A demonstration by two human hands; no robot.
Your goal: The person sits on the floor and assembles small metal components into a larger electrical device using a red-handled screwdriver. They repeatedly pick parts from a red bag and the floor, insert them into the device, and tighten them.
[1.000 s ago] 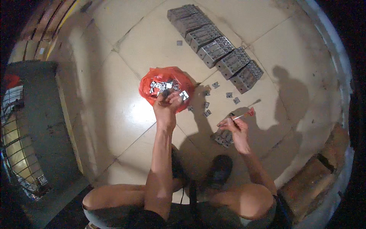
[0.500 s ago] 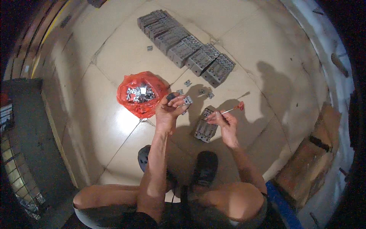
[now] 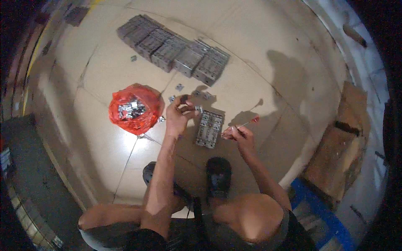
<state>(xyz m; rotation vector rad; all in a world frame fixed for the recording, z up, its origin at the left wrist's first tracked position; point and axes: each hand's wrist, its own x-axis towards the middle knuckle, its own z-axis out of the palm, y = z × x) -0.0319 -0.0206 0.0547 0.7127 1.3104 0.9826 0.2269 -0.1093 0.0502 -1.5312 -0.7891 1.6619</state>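
One small silver metal clip (image 3: 198, 109) is pinched in my left hand (image 3: 177, 119), near a grey rectangular metal block (image 3: 209, 133) on tiled floor (image 3: 251, 29); my right hand (image 3: 244, 139) pinches a thin red-tipped rod (image 3: 255, 119). A round red plastic bag (image 3: 142, 125) sits left, seemingly for easy reach.

Small parts blur together
We cannot separate the silvery metal pieces (image 3: 132, 109) inside the crumpled red plastic bag (image 3: 143, 124); the bare right hand (image 3: 238, 134) covers part of a thin, red-ended rod (image 3: 254, 120).

Beige tiled floor (image 3: 251, 31), dark seams (image 3: 126, 170), bright patch of glare (image 3: 132, 149), soft shadows (image 3: 289, 79), grey panel (image 3: 35, 165) at left
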